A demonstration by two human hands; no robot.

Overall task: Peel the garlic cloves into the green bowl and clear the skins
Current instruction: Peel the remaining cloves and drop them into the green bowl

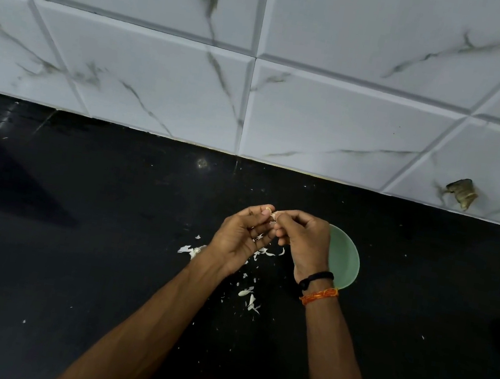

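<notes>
My left hand (240,239) and my right hand (305,242) meet fingertip to fingertip above the black counter, both pinching one small garlic clove (274,216). The clove is mostly hidden by the fingers. The green bowl (344,260) stands on the counter just right of my right hand, which covers its left part; what lies inside it is hidden from me. White garlic skins (249,298) lie scattered on the counter under and between my wrists, with a larger scrap (190,250) left of my left hand.
The black counter (71,260) runs back to a white marble-patterned tiled wall (255,93). A chipped hole (463,193) marks the wall at the right. Tiny skin flecks dot the counter. A side wall starts at the far right edge.
</notes>
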